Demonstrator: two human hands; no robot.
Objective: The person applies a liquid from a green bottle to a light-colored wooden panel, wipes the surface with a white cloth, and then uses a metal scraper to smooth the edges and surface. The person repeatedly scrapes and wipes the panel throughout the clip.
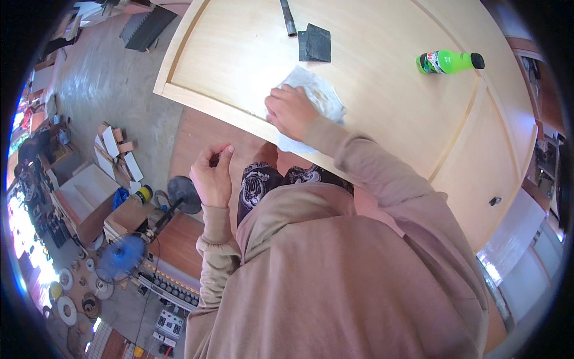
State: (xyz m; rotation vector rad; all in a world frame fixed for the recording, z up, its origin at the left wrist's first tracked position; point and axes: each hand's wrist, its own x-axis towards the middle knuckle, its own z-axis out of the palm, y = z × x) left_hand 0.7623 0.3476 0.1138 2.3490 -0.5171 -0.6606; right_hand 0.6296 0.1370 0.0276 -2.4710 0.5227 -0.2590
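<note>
My right hand (292, 112) presses down on a crumpled white cloth (323, 99), its fingers curled into it. The cloth lies near the close edge of a pale wooden panel (382, 66), and part of it hangs over that edge. My left hand (213, 176) is off the panel, to the left of my shorts. Its fingers are curled in with the thumb alongside, and I see nothing in them. Beyond the cloth lies a folded black sheet, perhaps sandpaper (317, 43). Next to that sheet is the end of a dark tube-like handle (289, 21).
A green drink bottle (451, 61) lies on its side on the panel's right. Raised strips run along the panel's edges. On my left stand a fan (122, 257) and wooden boxes (89, 185). White board offcuts (113, 149) and round discs (67, 310) lie on the floor.
</note>
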